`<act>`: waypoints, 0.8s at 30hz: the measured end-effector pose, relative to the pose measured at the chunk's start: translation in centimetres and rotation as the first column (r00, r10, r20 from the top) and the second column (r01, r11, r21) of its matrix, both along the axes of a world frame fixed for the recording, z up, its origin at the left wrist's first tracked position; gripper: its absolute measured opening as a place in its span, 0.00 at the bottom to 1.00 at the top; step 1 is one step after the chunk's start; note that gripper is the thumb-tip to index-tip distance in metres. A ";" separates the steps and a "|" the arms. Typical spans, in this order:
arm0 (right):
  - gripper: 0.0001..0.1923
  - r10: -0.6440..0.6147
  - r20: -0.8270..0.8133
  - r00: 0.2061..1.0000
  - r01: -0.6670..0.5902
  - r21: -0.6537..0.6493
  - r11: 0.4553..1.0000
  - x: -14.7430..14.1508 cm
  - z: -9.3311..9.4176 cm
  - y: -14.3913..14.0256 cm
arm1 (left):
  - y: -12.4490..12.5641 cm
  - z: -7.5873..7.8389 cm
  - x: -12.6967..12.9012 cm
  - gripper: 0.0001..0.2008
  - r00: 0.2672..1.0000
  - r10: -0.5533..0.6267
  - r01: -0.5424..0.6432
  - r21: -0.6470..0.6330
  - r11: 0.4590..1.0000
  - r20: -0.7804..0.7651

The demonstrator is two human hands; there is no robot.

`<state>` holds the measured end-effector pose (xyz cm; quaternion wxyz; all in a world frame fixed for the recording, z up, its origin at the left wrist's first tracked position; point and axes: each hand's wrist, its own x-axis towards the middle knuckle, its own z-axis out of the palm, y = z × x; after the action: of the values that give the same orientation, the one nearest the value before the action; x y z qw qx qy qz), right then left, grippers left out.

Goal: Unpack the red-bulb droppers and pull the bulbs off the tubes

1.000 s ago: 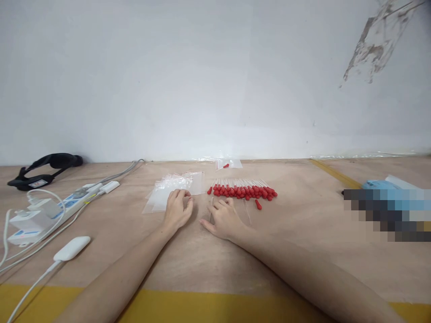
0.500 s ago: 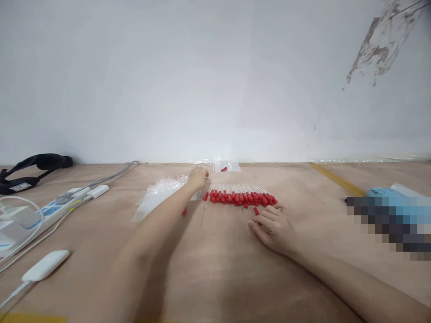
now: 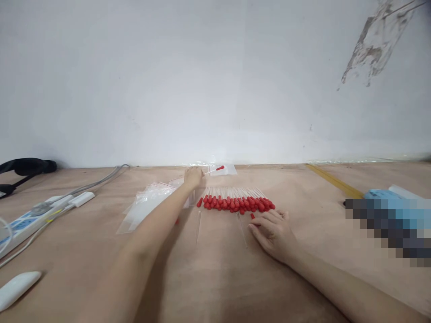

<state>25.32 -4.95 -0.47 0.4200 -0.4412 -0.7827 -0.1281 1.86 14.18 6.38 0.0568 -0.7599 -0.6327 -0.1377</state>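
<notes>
My left hand (image 3: 194,176) is at the back of the table, its fingers closed on a dropper with a red rubber bulb (image 3: 220,168) pointing right. That dropper lies over a small clear bag (image 3: 229,170) by the wall. Curled low over the table, my right hand (image 3: 272,231) has a red-bulbed dropper (image 3: 252,216) at its fingertips; its tube is hidden. Between the hands a row of red-bulbed droppers (image 3: 235,204) lies with tubes pointing away. Two thin clear glass tubes (image 3: 197,229) lie in front. Another red bulb (image 3: 177,221) is partly behind my left forearm.
Fanned clear zip bags (image 3: 144,204) lie left of my left forearm. Further left are a power strip (image 3: 20,229) with cables, a white adapter (image 3: 20,289) and a black strap (image 3: 30,167). A blue package (image 3: 384,197) and yellow tape (image 3: 336,180) are on the right.
The view has shifted slightly, so the left-side items sit further left. My left hand stays by the small bag with its dropper, and my right hand has hardly moved.
</notes>
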 end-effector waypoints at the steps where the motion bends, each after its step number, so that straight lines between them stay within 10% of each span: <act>1: 0.06 -0.017 -0.004 1.000 0.017 0.006 1.000 0.0 0.0 0.0 | -1.4 0.4 -0.5 0.09 1.000 -0.027 0.027 0.054 0.998 -0.005; 11: 0.25 0.050 0.128 0.990 -0.046 -0.037 0.998 -1.3 0.6 -1.3 | -18.6 -3.2 -4.3 0.10 0.878 -0.463 0.474 0.345 0.810 -0.119; 24: 0.09 0.211 0.156 0.965 -0.203 -0.067 0.977 -3.4 0.0 -2.4 | -20.8 -5.1 -1.7 0.10 0.754 -0.643 0.643 0.349 0.682 -0.132</act>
<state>21.91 -7.36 -0.48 0.3548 -0.3556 -0.8590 -0.0992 0.12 -6.64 1.31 0.1479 -0.9078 -0.2878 -0.2669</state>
